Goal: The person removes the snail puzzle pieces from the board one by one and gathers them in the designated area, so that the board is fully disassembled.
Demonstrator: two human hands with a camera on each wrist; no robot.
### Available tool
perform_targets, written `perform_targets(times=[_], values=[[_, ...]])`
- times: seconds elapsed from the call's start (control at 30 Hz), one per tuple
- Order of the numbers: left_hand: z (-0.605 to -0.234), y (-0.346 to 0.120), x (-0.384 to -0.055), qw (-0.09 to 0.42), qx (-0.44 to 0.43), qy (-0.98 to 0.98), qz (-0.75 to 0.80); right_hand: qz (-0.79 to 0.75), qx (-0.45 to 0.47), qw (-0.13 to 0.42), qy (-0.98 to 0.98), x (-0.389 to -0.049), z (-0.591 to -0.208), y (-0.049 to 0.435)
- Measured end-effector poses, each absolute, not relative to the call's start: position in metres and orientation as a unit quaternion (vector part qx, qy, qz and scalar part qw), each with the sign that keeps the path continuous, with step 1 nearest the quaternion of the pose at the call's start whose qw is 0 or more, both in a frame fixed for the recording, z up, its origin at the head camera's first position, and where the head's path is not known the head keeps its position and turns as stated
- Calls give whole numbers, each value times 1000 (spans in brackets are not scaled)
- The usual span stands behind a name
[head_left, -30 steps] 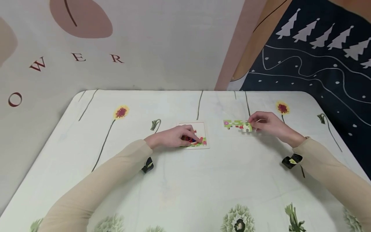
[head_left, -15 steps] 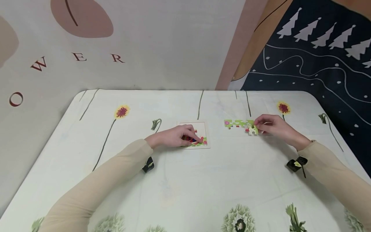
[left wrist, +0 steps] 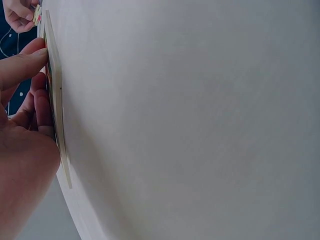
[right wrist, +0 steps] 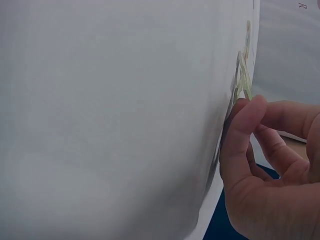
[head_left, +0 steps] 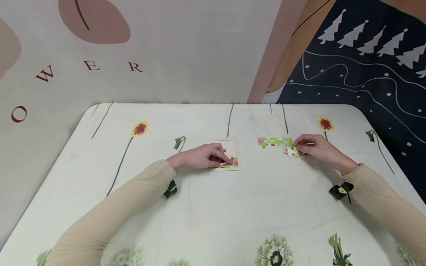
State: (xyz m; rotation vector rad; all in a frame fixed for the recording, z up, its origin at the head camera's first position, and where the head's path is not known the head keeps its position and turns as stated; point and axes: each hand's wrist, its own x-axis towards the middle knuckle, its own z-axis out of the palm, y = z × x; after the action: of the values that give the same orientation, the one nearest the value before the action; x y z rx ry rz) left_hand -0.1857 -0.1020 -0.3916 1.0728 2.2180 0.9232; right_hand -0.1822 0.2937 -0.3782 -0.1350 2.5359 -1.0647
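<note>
A small square jigsaw board (head_left: 232, 146) with a pale frame lies flat mid-table, a colourful picture partly filling it. My left hand (head_left: 203, 156) rests on this board, index finger stretched across the picture and covering part of it. In the left wrist view, the thumb and fingertips touch the top of the board's pale edge (left wrist: 58, 95). To the right, my right hand (head_left: 314, 148) pinches a green-and-white jigsaw piece (head_left: 292, 152) between thumb and index finger. The piece (right wrist: 243, 82) appears tilted in the right wrist view. Green jigsaw pieces (head_left: 274, 140) lie in a row just beyond it.
A white cloth (head_left: 213, 207) printed with flowers covers the table. Behind its far edge rises a pale printed sheet (head_left: 186, 74), with a dark tree-patterned cloth (head_left: 352, 81) at the right. Black wrist cameras sit under both sleeves.
The pinched jigsaw piece moves slightly right and toward me with my right hand, uncovering more of the green row. My left hand stays on the board.
</note>
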Motion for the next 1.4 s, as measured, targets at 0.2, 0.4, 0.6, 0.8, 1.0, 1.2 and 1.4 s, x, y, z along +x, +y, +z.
perform_targets(times=[0.2,0.4,0.6,0.8,1.0,1.2,1.4], values=[[-392,-102,-186,253,392,817,339,-380,-46,193,904,-182,-379,293],[-391,-102,-185,253,387,821,334,-375,-46,193,906,-181,-378,292],[-389,-102,-185,255,386,820,338,-370,-48,193,908,-181,-378,292],[-390,-102,-185,258,384,819,340,-361,-41,192,912,-182,-379,291],[-390,-102,-185,256,387,817,342,-356,-40,193,913,-182,-379,291],[-390,-101,-185,256,387,817,342,-353,-39,194,914,-183,-380,291],[-392,-101,-186,254,388,818,339,-355,-39,191,914,-182,-380,292]])
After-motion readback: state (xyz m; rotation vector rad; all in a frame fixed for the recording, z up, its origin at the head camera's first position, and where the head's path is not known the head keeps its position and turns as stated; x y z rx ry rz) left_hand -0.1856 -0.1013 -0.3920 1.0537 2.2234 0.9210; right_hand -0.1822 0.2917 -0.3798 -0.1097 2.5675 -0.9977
